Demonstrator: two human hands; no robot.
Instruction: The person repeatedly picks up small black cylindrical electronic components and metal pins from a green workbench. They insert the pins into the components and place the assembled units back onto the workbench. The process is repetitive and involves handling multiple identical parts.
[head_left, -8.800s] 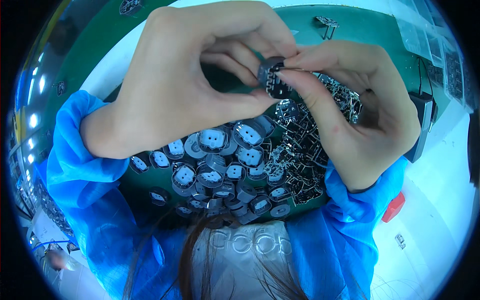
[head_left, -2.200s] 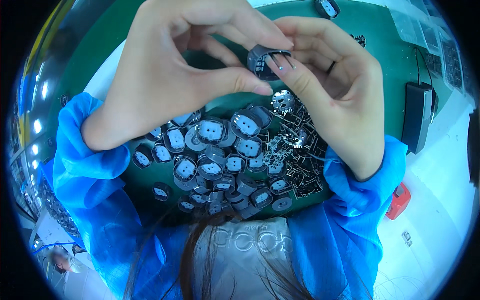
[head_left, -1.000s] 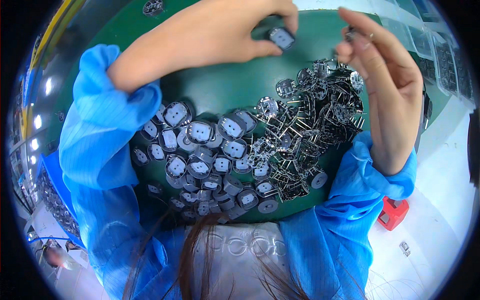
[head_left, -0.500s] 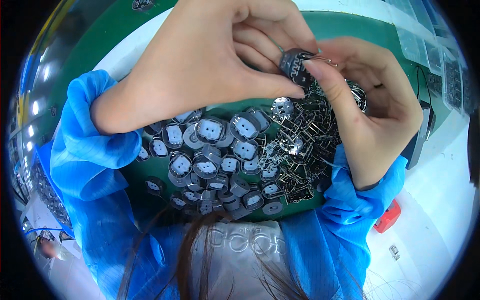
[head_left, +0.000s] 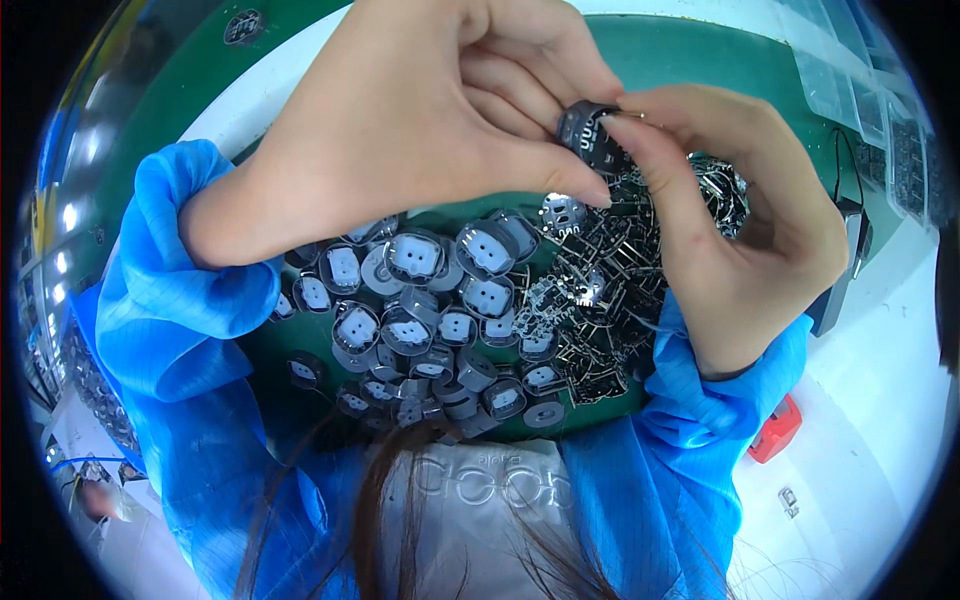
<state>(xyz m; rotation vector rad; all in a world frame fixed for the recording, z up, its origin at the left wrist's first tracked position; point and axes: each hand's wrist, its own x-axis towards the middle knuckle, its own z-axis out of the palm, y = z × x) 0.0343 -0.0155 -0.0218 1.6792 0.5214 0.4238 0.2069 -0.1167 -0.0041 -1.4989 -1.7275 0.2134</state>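
A white counter (head_left: 880,380) carries a smooth green mat (head_left: 690,60), and on the mat lie two heaps. On the left are round grey caps (head_left: 420,300), each a short plastic disc with a pale squarish face and two small holes; many overlap or lean on one another. Just beside them on the right is a tangle of thin, shiny metal pins (head_left: 610,290), dark and wiry, touching the caps along the middle. Above both heaps the left hand (head_left: 430,120) and the right hand (head_left: 740,230) meet, both in crinkled blue sleeves (head_left: 170,320). Between them sits one dark round part (head_left: 592,135), ridged on its face, lifted clear of the heaps. The left grip is closed on it, thumb beneath and fingers curled over the top; the right grip pinches its right edge with the forefinger and thumb tips. A small red block (head_left: 775,430) lies on the counter by the right sleeve, and a dark box (head_left: 840,270) stands at the mat's right edge.
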